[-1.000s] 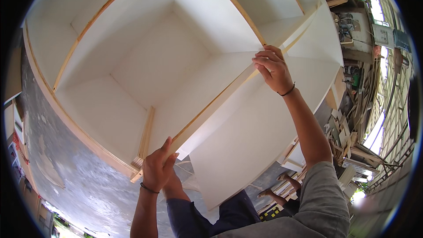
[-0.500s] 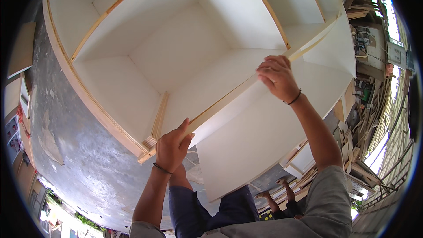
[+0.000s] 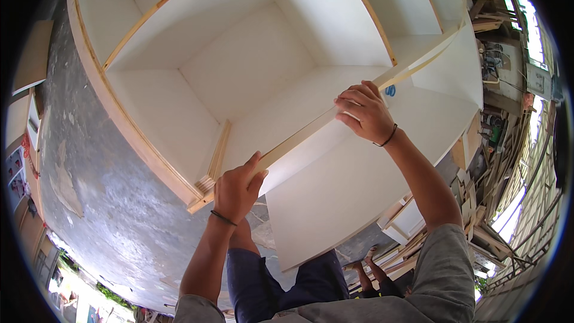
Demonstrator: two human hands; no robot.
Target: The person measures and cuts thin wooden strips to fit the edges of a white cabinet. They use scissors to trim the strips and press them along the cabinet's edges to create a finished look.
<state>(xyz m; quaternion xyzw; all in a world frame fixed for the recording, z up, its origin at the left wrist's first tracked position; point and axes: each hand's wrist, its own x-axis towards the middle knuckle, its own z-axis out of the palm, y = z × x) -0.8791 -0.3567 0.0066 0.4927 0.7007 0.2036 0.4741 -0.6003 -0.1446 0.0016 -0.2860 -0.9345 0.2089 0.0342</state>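
A large white cabinet carcass (image 3: 245, 54) with several compartments lies open side up in front of me. Along its near edge runs a pale thin edging strip (image 3: 302, 136), whose loose tail curves off to the far right. My left hand (image 3: 235, 190) is wrapped over this edge near the left corner, thumb and forefinger on the strip. Farther right, my right hand (image 3: 366, 112) curls over the same edge with its fingers pressed on the strip. A small blue ring-shaped thing (image 3: 390, 91) shows just beyond the right hand. Both hands' undersides are hidden.
A bundle of thin wooden strips (image 3: 219, 152) leans inside the cabinet's near left corner. A white panel (image 3: 341, 194) lies below the near edge. Scrap timber (image 3: 508, 167) is piled at the right. Another person's legs (image 3: 373, 272) show at the lower right, above the grey floor.
My right hand has slid a little to the left and nearer along the edging strip, uncovering the blue ring-shaped thing. The left hand keeps its place on the edge. The view has shifted slightly.
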